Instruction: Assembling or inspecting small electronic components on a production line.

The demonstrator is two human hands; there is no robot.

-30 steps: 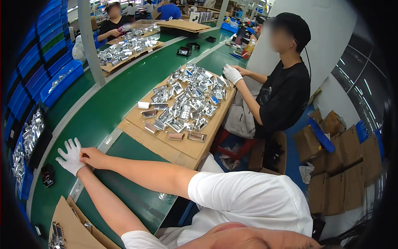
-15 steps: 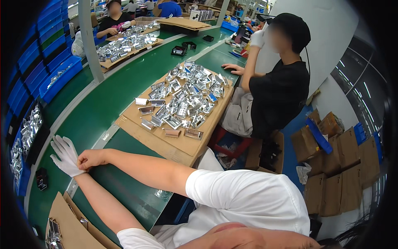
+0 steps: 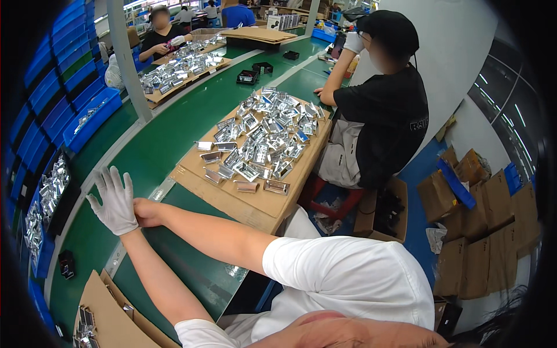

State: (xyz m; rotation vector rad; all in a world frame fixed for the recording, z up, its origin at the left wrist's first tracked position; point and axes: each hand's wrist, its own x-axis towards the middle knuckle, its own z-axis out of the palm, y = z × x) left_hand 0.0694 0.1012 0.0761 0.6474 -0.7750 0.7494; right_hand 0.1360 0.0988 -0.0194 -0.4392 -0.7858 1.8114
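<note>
Gloving was the work in hand. The left hand (image 3: 114, 200) stood open inside a white glove (image 3: 119, 216), fingers spread and pointing up. The bare right hand (image 3: 148, 212) was closed at the left wrist and seemed to pinch the glove's cuff, though the exact grip was too small to make out.

To do this well, I judged that the right hand should pull the cuff straight down along the forearm. The left fingers should stay splayed and stiff so that each one seats fully to its tip. A short tug at one side of the cuff and then the other would probably settle the fabric better than one hard pull, which could twist it around the palm.

The glove was a plain white knit with no visible coating or marking. It fitted snugly on the fingers, and its cuff sat at the wrist. It was just to the left of the cardboard sheet (image 3: 232, 200), near that sheet's closest corner and over the green belt (image 3: 168, 145).

The sheet carried a dense scatter of small silver metal parts (image 3: 264, 139). On its far right side sat a co-worker in a black shirt (image 3: 383, 127). A second, smaller cardboard piece (image 3: 104, 313) lay well below and to the left of the sheet.
</note>
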